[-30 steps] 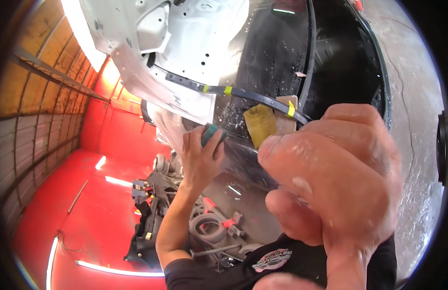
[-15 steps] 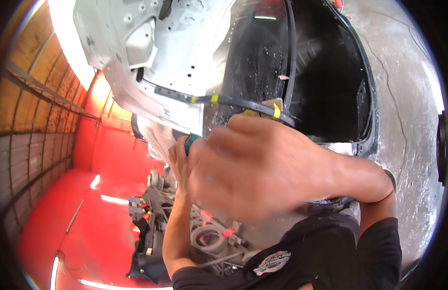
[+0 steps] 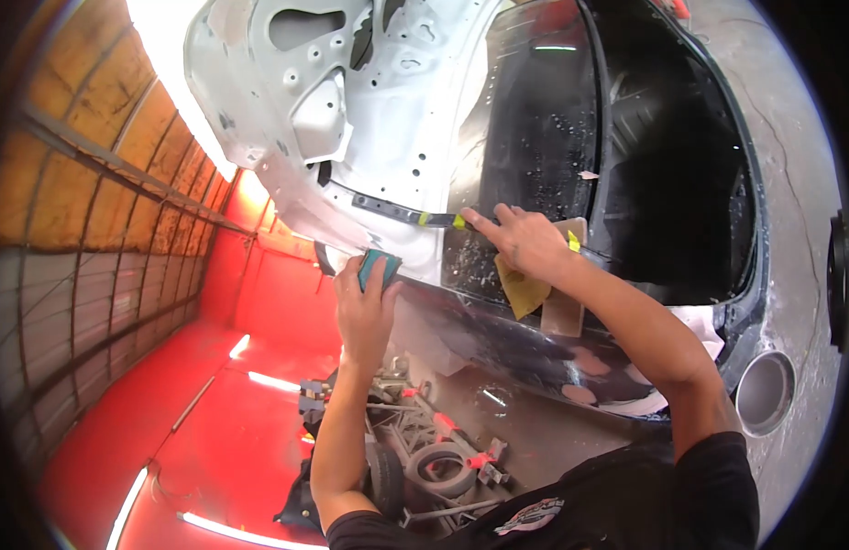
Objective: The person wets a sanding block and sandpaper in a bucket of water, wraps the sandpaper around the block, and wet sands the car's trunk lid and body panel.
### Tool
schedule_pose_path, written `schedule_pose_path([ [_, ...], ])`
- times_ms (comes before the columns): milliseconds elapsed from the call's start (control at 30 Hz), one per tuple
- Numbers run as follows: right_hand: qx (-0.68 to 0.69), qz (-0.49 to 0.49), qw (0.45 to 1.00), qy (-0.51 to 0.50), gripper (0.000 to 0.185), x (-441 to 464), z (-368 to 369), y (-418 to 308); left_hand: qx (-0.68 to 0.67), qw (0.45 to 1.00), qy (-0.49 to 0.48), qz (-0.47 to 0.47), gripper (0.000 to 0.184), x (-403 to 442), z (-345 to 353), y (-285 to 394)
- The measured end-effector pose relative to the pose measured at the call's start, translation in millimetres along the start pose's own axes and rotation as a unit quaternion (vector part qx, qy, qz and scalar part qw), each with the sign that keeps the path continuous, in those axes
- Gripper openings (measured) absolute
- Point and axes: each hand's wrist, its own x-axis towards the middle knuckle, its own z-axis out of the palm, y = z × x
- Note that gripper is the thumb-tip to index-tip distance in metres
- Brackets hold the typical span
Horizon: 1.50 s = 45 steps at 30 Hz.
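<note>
My left hand (image 3: 363, 312) grips a teal block (image 3: 379, 269) against the edge of the pale car panel (image 3: 296, 197). Its fingers wrap over the block. My right hand (image 3: 525, 240) rests at the dark strip (image 3: 388, 210) with yellow tape pieces, index finger stretched toward one piece (image 3: 458, 222). Its other fingers are partly curled and nothing shows in them. Just below that hand lie a yellow sheet (image 3: 523, 290) and a tan flat piece (image 3: 563, 316) on the dark car body.
A dark opening (image 3: 672, 183) in the car body lies to the right. Below the car are a tire (image 3: 440, 470) and metal stands (image 3: 479, 458) on the floor. A round metal bowl (image 3: 766, 394) sits at the right. Red wall (image 3: 214, 394) at the left.
My right hand has moved away from close to the camera, out to the taped strip, and its index finger is extended. My left hand still holds the teal block. The view has shifted.
</note>
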Motion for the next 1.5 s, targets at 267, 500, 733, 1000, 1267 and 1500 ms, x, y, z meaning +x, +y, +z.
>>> schedule_pose_path([
  [267,0.007,0.003,1.0,0.002,0.089,-4,4,7,0.115,0.991,-0.015,0.063,0.044,27,-2,-25],
  [500,0.027,-0.001,1.0,0.014,0.088,-4,3,9,0.319,0.933,0.048,0.16,0.034,75,-16,-53],
  [733,0.03,0.004,1.0,0.007,0.087,-7,6,7,0.452,0.862,0.074,0.218,0.032,159,-60,-66],
  [1000,0.029,0.016,0.999,0.004,0.078,-7,10,12,0.482,0.818,0.015,0.313,0.036,152,-45,-107],
  [1267,0.039,0.008,0.998,0.045,0.071,-9,14,11,0.527,0.794,0.112,0.283,0.034,187,-55,-80],
  [1500,-0.002,0.023,1.0,0.014,0.071,-5,13,7,0.507,0.808,0.067,0.291,0.031,202,-77,-67],
])
